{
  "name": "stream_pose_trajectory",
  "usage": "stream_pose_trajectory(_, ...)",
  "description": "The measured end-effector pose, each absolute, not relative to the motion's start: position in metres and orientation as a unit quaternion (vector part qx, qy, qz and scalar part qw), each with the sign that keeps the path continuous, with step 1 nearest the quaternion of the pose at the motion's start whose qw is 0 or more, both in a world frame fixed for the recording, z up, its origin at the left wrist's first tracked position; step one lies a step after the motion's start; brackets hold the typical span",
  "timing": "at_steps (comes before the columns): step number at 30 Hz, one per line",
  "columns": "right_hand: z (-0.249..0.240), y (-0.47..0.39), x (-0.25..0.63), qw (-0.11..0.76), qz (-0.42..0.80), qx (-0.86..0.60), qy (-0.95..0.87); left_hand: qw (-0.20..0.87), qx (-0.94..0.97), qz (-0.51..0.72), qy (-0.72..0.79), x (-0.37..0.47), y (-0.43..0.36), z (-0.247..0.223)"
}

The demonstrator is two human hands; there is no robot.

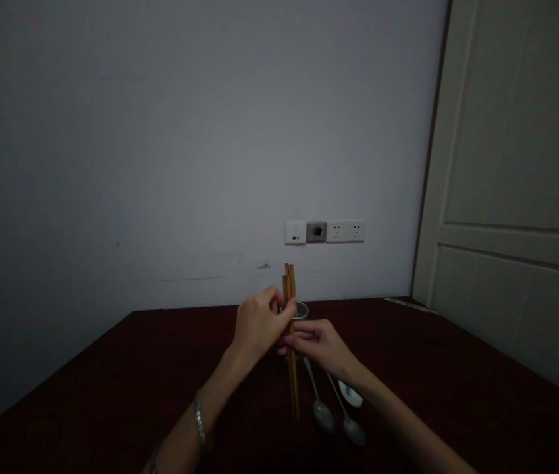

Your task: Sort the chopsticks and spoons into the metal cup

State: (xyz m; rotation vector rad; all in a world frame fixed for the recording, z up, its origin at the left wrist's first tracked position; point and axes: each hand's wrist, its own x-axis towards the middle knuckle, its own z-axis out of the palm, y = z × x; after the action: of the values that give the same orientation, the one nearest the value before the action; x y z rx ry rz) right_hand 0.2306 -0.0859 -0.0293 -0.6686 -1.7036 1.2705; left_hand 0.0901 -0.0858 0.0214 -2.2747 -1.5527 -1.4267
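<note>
Several wooden chopsticks [293,378] stand nearly upright in a bundle before me. My left hand [263,320] is closed round their upper part, thumb across the front. Lower down, my right hand [319,342] pinches the same bundle between thumb and fingers. Behind the hands a round metal-rimmed cup [301,309] shows in part; the rest of it is hidden. Below my right hand a metal spoon [323,416] and a second metal spoon [354,431] lie side by side. Beside them, partly covered by my right wrist, is a white spoon-like piece [350,394] with a blue mark.
The dark red table [170,375] reaches back to a pale wall [185,145] with sockets [345,231] low on it. A cream panelled door [516,197] rises along the right side. A thin greenish strip [410,305] lies at the table's back right edge.
</note>
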Motion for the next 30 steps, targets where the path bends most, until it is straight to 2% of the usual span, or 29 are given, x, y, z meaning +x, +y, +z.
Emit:
stream_pose_trajectory(6,-0.026,-0.087,0.238,0.449,0.511,-0.244,-0.691,-0.189,-0.709,-0.559,-0.386,0.08,-0.093,0.036)
stream_pose_trajectory(12,-0.029,-0.087,0.24,0.437,0.521,-0.235,-0.694,-0.355,-0.684,-0.547,-0.326,0.079,-0.096,0.038)
stream_pose_trajectory(30,-0.03,-0.083,0.242,0.425,0.507,-0.231,-0.713,-0.383,-0.681,-0.53,-0.331,0.084,-0.095,0.037)
